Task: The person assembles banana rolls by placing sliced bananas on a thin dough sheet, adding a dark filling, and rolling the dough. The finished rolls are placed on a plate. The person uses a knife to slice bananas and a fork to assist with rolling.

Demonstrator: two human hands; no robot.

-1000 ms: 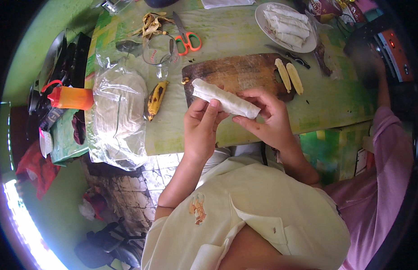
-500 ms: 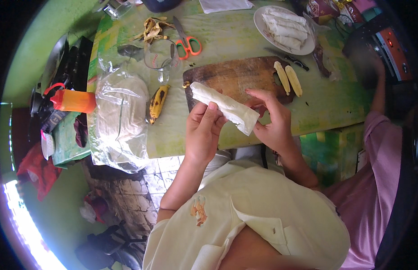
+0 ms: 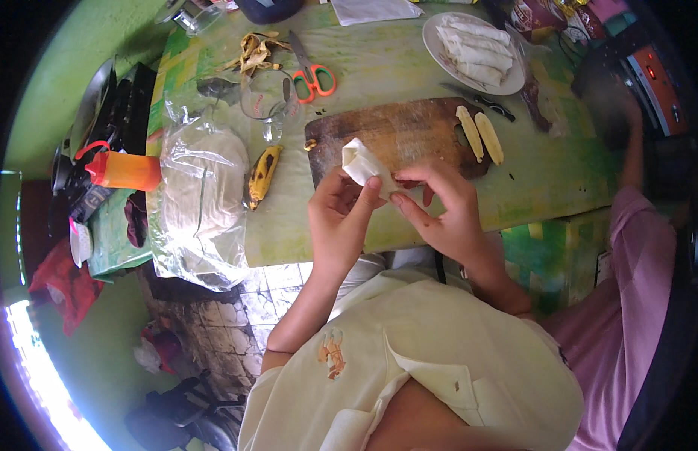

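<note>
White roll [image 3: 359, 161] is clamped in the nearly closed left grip [image 3: 340, 214] and right grip [image 3: 448, 207].

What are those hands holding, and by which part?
A white roll: the left hand holds it near the middle, thumb on the near side; the right hand's fingertips are at its right end.

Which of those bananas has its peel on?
The yellow, dark-spotted banana between the clear plastic bag and the cutting board; the two pale pieces at the board's right end are bare.
</note>
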